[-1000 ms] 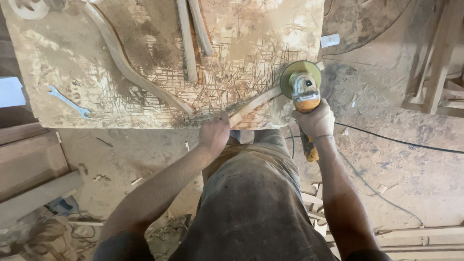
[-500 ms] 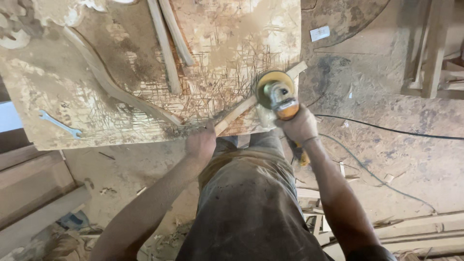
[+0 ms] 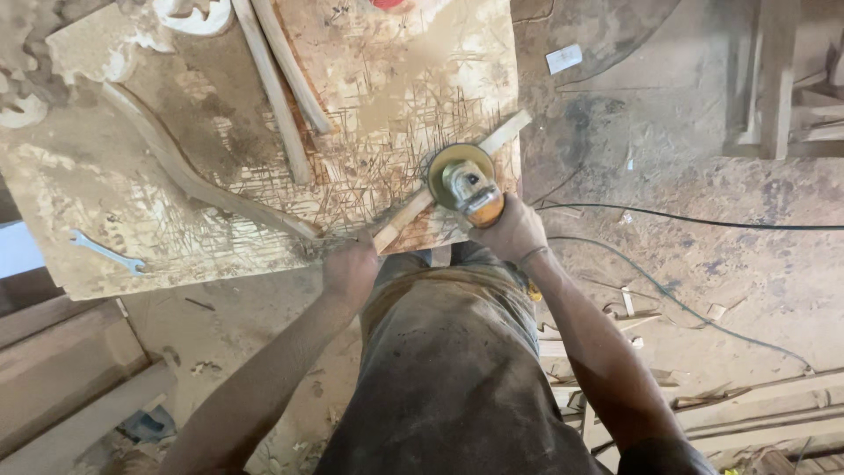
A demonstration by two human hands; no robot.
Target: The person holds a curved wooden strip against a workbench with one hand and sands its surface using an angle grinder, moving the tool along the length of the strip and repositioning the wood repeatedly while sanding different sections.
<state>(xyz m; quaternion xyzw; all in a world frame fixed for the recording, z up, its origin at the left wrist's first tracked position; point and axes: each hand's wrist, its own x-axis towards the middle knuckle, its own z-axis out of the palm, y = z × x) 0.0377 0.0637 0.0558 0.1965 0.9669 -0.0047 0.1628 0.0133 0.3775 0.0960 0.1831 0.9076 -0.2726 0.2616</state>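
Note:
My right hand [image 3: 512, 230] grips an orange angle grinder [image 3: 466, 182] whose round disc rests on a thin wooden strip [image 3: 503, 135]. The strip lies slanted across the near right corner of a scarred, dusty workbench top [image 3: 387, 79]. My left hand [image 3: 350, 268] is closed on the strip's near end at the bench edge. The grinder's black cable [image 3: 686, 218] trails off to the right over the floor.
A curved wooden piece [image 3: 180, 171] and two straight sticks [image 3: 277, 88] lie on the bench, with a wrench [image 3: 107, 252] near its left edge. Planks [image 3: 61, 378] lie at the lower left, wood offcuts [image 3: 756, 396] at the lower right, and timber frames [image 3: 778, 79] at the upper right.
The grinder has slid left along the strip, from its far end toward the middle. My view has shifted, so the bench sits lower and to the left. Both hands keep their hold.

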